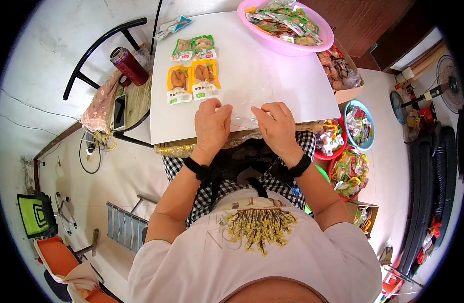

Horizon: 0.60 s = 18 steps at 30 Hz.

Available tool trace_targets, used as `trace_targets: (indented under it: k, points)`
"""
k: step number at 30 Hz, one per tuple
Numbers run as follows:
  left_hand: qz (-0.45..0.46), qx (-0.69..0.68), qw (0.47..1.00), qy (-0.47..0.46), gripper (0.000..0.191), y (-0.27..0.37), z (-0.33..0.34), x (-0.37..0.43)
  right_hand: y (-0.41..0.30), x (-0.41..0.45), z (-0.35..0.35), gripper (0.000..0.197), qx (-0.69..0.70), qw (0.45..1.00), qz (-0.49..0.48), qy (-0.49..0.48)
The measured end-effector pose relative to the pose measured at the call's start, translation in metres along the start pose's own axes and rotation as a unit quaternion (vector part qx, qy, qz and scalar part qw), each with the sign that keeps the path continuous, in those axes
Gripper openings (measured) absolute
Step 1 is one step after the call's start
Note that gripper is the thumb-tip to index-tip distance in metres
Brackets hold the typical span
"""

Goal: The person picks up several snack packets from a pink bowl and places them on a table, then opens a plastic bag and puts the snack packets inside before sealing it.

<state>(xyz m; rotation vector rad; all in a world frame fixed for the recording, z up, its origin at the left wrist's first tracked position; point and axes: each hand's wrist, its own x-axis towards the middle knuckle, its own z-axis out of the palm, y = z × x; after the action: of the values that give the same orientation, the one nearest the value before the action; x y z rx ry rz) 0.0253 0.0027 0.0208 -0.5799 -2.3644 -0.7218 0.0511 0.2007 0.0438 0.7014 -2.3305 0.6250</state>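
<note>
At the near edge of the white tabletop (pixel 300 91), my left hand (pixel 213 125) and my right hand (pixel 278 128) pinch the mouth of a clear plastic bag (pixel 243 113) from either side. The bag is so transparent that its far end is hard to make out. To the left of the hands lie two yellow-edged food pouches (pixel 179 84) side by side. Just beyond them are two green-edged food pouches (pixel 204 48). A pink plastic basin (pixel 268 46) heaped with similar pouches stands at the far right of the tabletop.
On the left, a chair (pixel 93 39) holds a dark red flask (pixel 129 68) and a phone (pixel 119 111). A cardboard box (pixel 345 96), a red basin (pixel 328 156) and a blue basin (pixel 347 132), all filled with packets, stand right of the table. A folding stool (pixel 126 225) sits behind on the left.
</note>
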Motion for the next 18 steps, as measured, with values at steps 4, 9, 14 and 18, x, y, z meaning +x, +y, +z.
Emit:
trace_targets:
  k: [4, 9, 14, 18]
  points:
    - [-0.049, -0.018, 0.998, -0.028, 0.013, -0.011, 0.001, -0.005, 0.01, -0.011, 0.004, 0.023, 0.009, 0.996, 0.08, 0.037]
    - [-0.041, 0.04, 0.996, -0.063, 0.008, -0.018, 0.001, -0.006, 0.015, -0.017, -0.001, 0.019, 0.008, 0.993, 0.121, 0.017]
    - [-0.03, 0.048, 0.995, -0.077, 0.014, -0.025, 0.003, -0.004, -0.001, 0.003, -0.015, 0.016, -0.017, 0.997, 0.022, 0.077]
    - [0.015, -0.036, 0.995, -0.087, 0.042, -0.018, -0.012, 0.012, 0.023, -0.014, 0.003, 0.014, 0.002, 0.996, 0.091, 0.022]
